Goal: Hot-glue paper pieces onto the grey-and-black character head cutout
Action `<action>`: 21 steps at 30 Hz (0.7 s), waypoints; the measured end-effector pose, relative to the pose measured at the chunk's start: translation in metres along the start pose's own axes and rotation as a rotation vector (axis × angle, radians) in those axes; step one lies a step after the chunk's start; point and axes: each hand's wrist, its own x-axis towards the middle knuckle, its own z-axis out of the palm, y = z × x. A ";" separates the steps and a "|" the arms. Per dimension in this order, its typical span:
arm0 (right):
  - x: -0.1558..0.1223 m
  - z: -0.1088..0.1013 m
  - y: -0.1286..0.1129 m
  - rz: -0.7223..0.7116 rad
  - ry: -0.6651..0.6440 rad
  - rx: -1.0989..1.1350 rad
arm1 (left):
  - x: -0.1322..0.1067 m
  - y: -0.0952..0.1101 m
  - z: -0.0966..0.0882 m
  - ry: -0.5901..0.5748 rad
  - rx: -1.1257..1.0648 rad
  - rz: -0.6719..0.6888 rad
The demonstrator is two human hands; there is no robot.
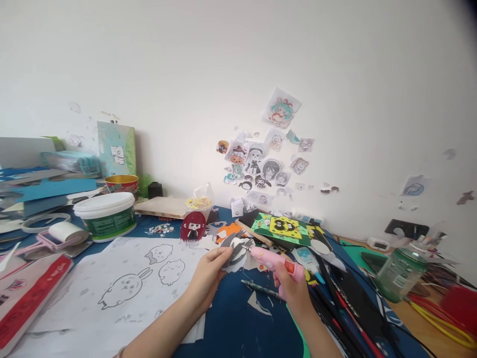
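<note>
right hand (295,292) clasps glue gun (274,259) — nozzle leftward; left hand (207,272) pinches cutout (234,248), likely paper

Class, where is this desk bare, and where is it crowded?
Bare: the blue mat below the left hand and right hand, between drawing sheet and black sticks. Crowded: around the green jar, the white tub, and beyond the glue gun and cut-out.

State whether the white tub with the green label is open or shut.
Shut: the white tub has its lid seated flat on top.
</note>
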 end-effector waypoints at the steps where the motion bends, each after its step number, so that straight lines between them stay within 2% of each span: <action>1: 0.000 0.000 0.000 0.023 0.009 0.014 | 0.000 0.001 0.000 0.002 0.004 -0.003; 6: 0.000 0.003 -0.001 0.101 0.029 0.026 | 0.000 0.002 0.002 0.004 0.021 -0.001; 21: 0.001 0.000 0.006 0.029 0.022 -0.089 | 0.000 0.000 0.000 -0.013 0.022 -0.006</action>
